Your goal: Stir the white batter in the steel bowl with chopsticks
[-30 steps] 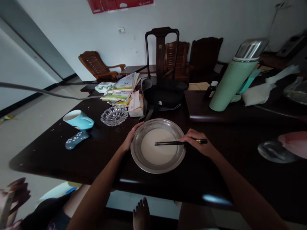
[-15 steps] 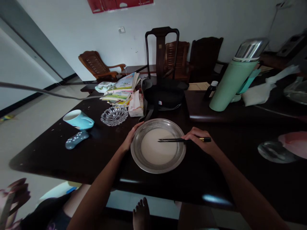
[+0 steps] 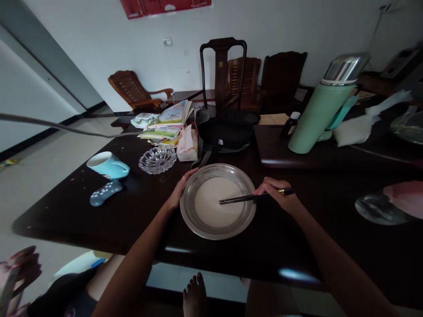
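A metal bowl [image 3: 187, 215] stands on the dark table in front of me, with a whitish liquid batter [image 3: 211, 198] in it. My left hand [image 3: 181, 188] grips the bowl's left rim, its fingers partly hidden behind the edge. In my right hand [image 3: 276, 193], at the bowl's right side, is a pair of black chopsticks [image 3: 243, 199] held closed together. Their tips reach to the middle of the batter, and the gold-banded ends stick out past the hand to the right.
Left of the bowl are a glass dish [image 3: 157, 160], a blue mug [image 3: 107, 165] and a game controller [image 3: 105, 193]. Behind it lie a tissue box [image 3: 187, 152], books [image 3: 170, 121] and a black bag [image 3: 228, 132]. A green thermos [image 3: 319, 116] stands right. Another person's hand [image 3: 24, 268] shows lower left.
The chopstick tips have shifted slightly toward me in the batter, and the chopsticks now slant more. My right hand has moved a little to the right. My left hand stays on the rim.
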A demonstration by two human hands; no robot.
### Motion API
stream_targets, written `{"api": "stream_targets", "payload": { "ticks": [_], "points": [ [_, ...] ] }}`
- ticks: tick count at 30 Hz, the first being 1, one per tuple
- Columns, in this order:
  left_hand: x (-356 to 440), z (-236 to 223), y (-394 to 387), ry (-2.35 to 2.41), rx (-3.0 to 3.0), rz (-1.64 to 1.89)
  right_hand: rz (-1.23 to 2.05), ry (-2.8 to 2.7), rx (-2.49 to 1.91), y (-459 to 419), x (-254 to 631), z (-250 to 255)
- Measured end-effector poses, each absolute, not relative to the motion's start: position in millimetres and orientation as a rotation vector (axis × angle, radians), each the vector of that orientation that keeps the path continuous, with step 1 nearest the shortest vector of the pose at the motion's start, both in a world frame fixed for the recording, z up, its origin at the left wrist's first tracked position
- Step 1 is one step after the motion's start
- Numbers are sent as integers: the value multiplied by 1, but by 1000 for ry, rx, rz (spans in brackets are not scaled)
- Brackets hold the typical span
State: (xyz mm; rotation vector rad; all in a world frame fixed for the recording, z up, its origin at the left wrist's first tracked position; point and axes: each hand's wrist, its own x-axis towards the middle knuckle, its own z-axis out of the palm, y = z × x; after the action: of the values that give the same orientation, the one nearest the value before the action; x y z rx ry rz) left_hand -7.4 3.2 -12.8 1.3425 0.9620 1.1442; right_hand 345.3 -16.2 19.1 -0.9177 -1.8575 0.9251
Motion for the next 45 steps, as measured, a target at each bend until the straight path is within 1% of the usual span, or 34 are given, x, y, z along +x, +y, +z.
{"api": "stream_targets", "payload": {
  "ticks": [4, 7, 10, 12, 15, 18, 23, 26, 29, 34, 37, 40, 43, 45],
  "points": [
    [-8, -13, 3, 958, 1339, 1132, 883, -1957, -864, -17, 343, 20],
    [-6, -11, 2, 960, 1324, 1137, 830, -1900, -939, -15, 347, 21],
    [-4, -8, 0, 966, 1339, 1141, 895, -1822, -965, -16, 348, 21],
    [-4, -8, 0, 973, 1340, 1148, 934, -1862, -920, -17, 346, 22],
    [-5, -10, 2, 980, 1328, 1152, 887, -1952, -865, -17, 342, 22],
    [-6, -12, 3, 975, 1336, 1143, 840, -1890, -925, -16, 345, 21],
    [-5, -9, 1, 975, 1349, 1144, 947, -1872, -903, -17, 345, 21],
    [-4, -8, 1, 979, 1341, 1146, 907, -1938, -871, -18, 343, 22],
    [-4, -8, 1, 978, 1334, 1155, 850, -1879, -933, -17, 345, 22],
    [-4, -8, 2, 968, 1318, 1155, 954, -1879, -889, -18, 344, 23],
    [-3, -8, 1, 969, 1312, 1157, 876, -1967, -840, -18, 342, 22],
    [-3, -8, 1, 979, 1303, 1159, 823, -1888, -914, -16, 346, 22],
    [-4, -11, 3, 962, 1298, 1147, 916, -1806, -938, -16, 347, 21],
    [-6, -12, 4, 951, 1303, 1155, 951, -1852, -893, -18, 344, 21]
  ]
}}
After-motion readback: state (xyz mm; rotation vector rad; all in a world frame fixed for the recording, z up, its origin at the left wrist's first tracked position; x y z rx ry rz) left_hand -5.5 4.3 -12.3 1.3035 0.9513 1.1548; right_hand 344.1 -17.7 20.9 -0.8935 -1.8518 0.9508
